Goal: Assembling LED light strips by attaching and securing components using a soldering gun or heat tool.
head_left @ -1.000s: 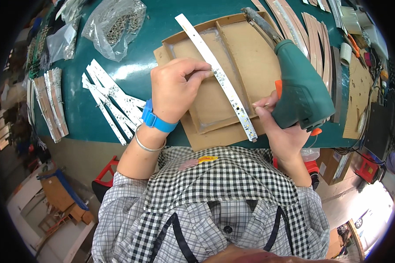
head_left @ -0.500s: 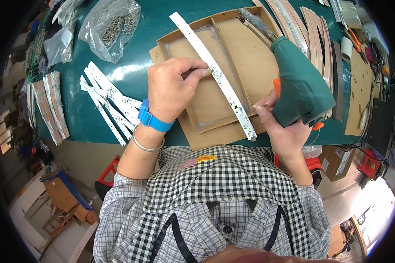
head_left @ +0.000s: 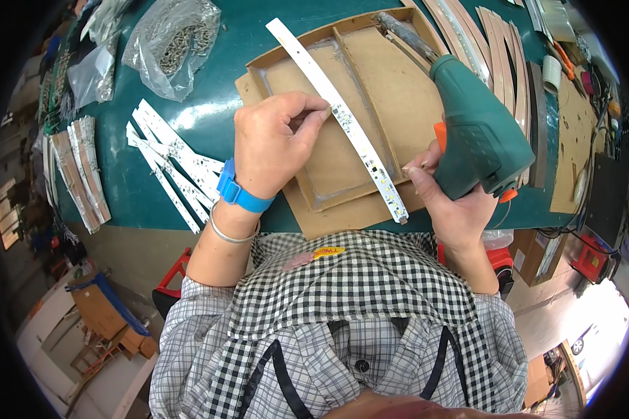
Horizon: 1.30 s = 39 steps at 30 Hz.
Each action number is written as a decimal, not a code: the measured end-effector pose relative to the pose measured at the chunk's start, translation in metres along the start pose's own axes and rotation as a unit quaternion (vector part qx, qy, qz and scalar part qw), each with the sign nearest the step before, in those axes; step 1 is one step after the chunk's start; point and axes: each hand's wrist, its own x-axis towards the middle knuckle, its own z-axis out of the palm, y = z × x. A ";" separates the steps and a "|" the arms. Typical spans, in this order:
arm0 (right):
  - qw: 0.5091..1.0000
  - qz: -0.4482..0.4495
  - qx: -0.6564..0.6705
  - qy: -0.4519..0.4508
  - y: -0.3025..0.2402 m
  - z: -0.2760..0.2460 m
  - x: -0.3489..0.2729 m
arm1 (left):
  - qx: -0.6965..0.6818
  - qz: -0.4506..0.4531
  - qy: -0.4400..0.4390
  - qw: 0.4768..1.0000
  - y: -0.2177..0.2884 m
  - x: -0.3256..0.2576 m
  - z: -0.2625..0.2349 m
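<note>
My left hand [head_left: 276, 143], with a blue wristband, pinches a long white LED strip [head_left: 342, 122] that lies diagonally across a shallow brown cardboard tray [head_left: 391, 84] on the green table. My right hand [head_left: 451, 202] grips a dark green power screwdriver [head_left: 479, 129] with an orange trigger. The tool lies over the tray's right half with its tip toward the far right corner. The thumb and fingers of the right hand rest close to the strip's near end.
A pile of white strips [head_left: 171, 164] lies left of the tray. Further left are brown-backed strips [head_left: 77, 167]. Clear bags of small metal parts [head_left: 175, 42] sit at the back left. Long curved strips [head_left: 500, 56] and tape rolls [head_left: 552, 73] lie at the right.
The left hand has shifted slightly along the strip, fingertips now pinching its edge. The screwdriver is tilted a little more upright in the right hand. The strip stays on the tray.
</note>
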 end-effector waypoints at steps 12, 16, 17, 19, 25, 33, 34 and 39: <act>0.993 0.088 0.075 -0.012 -0.017 -0.015 -0.007 | 0.044 0.111 0.032 0.992 -0.010 -0.001 0.005; 0.990 0.094 0.104 0.021 -0.021 -0.024 -0.020 | 0.039 0.099 0.043 0.993 -0.010 -0.004 0.005; 0.987 0.124 0.099 0.014 -0.024 -0.027 -0.021 | 0.032 0.100 0.049 0.993 -0.011 -0.005 0.005; 0.988 0.126 0.089 0.020 -0.024 -0.030 -0.025 | 0.014 0.105 0.056 0.993 -0.012 -0.004 0.008; 0.989 0.129 0.073 0.012 -0.020 -0.037 -0.027 | 0.034 0.119 0.041 0.991 -0.016 -0.005 0.005; 0.986 0.162 0.043 -0.023 -0.021 -0.041 -0.025 | 0.033 0.128 0.047 0.990 -0.017 -0.005 0.007; 0.985 0.168 0.038 -0.027 -0.022 -0.042 -0.025 | 0.034 0.130 0.048 0.990 -0.018 -0.005 0.007; 0.985 0.164 0.011 -0.052 -0.024 -0.042 -0.021 | 0.039 0.140 0.057 0.988 -0.019 -0.004 0.008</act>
